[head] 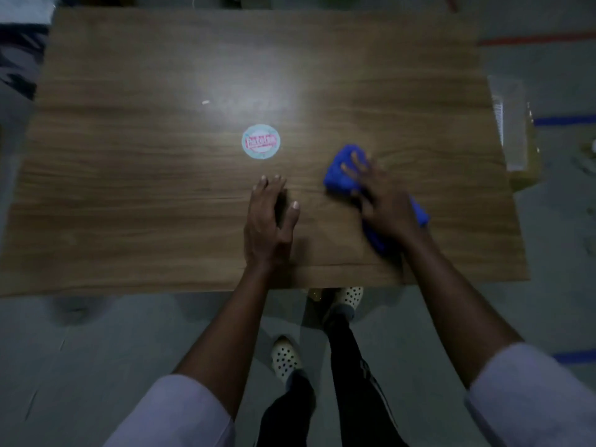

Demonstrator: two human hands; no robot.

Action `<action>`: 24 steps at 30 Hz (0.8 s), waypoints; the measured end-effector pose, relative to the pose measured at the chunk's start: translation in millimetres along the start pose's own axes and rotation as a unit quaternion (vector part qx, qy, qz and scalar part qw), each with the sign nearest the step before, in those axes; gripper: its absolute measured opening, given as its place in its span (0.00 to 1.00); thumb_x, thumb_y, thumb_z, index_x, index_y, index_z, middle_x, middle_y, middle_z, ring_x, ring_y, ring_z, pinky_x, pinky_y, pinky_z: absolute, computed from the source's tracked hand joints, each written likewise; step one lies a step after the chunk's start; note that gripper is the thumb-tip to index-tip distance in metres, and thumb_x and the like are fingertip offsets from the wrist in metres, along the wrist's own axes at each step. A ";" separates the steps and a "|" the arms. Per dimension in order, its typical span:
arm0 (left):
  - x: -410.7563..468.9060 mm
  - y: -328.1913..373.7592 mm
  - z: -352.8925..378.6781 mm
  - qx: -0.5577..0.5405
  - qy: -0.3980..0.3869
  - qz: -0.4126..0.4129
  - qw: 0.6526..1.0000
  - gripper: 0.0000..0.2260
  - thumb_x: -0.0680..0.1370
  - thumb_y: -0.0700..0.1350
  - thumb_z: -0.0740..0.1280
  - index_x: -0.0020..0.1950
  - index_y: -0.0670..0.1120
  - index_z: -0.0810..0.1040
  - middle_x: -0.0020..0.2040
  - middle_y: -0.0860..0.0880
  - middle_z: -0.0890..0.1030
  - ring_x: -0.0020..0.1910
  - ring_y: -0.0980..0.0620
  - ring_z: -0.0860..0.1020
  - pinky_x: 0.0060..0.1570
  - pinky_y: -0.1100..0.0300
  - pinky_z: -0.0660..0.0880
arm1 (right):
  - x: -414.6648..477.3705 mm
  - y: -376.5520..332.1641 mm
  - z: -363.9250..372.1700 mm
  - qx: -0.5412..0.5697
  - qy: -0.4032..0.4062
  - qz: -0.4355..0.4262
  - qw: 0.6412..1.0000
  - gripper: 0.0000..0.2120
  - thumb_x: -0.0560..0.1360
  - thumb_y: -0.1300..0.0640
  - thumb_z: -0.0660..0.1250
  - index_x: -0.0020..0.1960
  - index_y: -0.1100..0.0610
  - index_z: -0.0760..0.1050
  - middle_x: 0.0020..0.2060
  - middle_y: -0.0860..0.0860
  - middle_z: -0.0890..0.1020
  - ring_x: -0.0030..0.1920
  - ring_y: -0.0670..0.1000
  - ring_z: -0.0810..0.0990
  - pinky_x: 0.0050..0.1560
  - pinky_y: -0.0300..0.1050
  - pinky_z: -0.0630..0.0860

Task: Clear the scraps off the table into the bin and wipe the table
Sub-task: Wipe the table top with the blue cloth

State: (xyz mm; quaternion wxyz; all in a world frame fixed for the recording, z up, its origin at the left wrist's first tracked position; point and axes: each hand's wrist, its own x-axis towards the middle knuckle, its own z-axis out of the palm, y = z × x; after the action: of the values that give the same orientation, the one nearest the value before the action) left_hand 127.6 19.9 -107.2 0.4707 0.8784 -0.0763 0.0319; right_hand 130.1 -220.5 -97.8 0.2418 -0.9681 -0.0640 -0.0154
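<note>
The bench (129, 204) is brown wood, and a blue cloth (335, 183) lies on its near right part. The right hand (383, 201) presses down on the cloth with spread fingers (it looks blurry), so its grip is wide and flat. The left hand (267, 221) rests flat on the bench beside it, grip wide, holding nothing. A round sticker (261, 141) sits near the middle. A tiny white scrap (205, 102) lies farther back. The bin (511, 117) stands off the right edge.

The wooden table (129, 204) bears a round sticker (261, 142), white scrap (205, 102), blue cloth (340, 177).
</note>
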 end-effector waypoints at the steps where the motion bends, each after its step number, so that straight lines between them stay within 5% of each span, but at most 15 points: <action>1: 0.5 -1.8 1.0 -0.002 0.000 0.002 1.000 0.25 0.81 0.54 0.62 0.74 0.43 0.74 0.75 0.45 0.74 0.79 0.46 0.65 0.80 0.51 0.58 | 19.5 5.7 1.0 -0.004 0.014 0.021 1.000 0.27 0.78 0.56 0.61 0.77 0.52 0.69 0.78 0.54 0.68 0.79 0.62 0.63 0.74 0.64 0.66; 5: 1.6 -5.5 6.2 0.000 0.006 0.008 1.000 0.26 0.80 0.56 0.61 0.74 0.43 0.74 0.75 0.45 0.74 0.79 0.44 0.65 0.79 0.49 0.58 | 64.5 4.7 6.8 -0.011 0.036 0.069 0.997 0.26 0.78 0.54 0.62 0.76 0.53 0.72 0.76 0.55 0.70 0.78 0.63 0.64 0.76 0.61 0.65; 9: 2.2 -4.5 5.1 -0.018 0.010 0.004 1.000 0.26 0.81 0.56 0.60 0.74 0.41 0.75 0.74 0.44 0.75 0.78 0.44 0.66 0.79 0.49 0.59 | 14.6 -42.1 28.0 0.022 0.025 -0.025 0.999 0.29 0.72 0.63 0.65 0.74 0.58 0.73 0.75 0.59 0.72 0.76 0.65 0.68 0.77 0.57 0.61; 14: -1.3 -1.4 -1.6 -0.028 0.010 0.003 1.000 0.24 0.81 0.54 0.60 0.71 0.40 0.77 0.71 0.42 0.78 0.76 0.44 0.69 0.76 0.44 0.64 | -75.5 -70.8 34.0 0.068 -0.023 -0.064 0.995 0.33 0.70 0.69 0.67 0.74 0.55 0.74 0.77 0.52 0.70 0.80 0.55 0.62 0.81 0.47 0.55; 19: -2.5 -3.7 -0.9 -0.045 0.017 -0.007 0.999 0.24 0.80 0.55 0.61 0.70 0.42 0.79 0.70 0.44 0.79 0.76 0.46 0.70 0.75 0.46 0.65 | -43.4 -9.6 5.8 0.039 0.083 0.077 0.993 0.30 0.73 0.67 0.63 0.75 0.55 0.73 0.75 0.56 0.71 0.78 0.61 0.65 0.77 0.58 0.64; 24: -2.3 -7.9 3.6 -0.058 0.042 0.000 0.997 0.21 0.81 0.52 0.63 0.69 0.43 0.80 0.69 0.45 0.79 0.74 0.47 0.71 0.74 0.52 0.67 | 3.0 -20.5 22.9 -0.006 0.117 0.144 0.983 0.27 0.77 0.58 0.61 0.77 0.55 0.70 0.78 0.57 0.68 0.79 0.63 0.62 0.79 0.54 0.56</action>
State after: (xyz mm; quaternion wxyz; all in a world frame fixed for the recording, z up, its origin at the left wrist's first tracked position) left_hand 126.6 21.4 -116.1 0.5239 0.8474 -0.0582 0.0638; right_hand 130.3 -191.5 -108.3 0.2413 -0.9602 0.1049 -0.0937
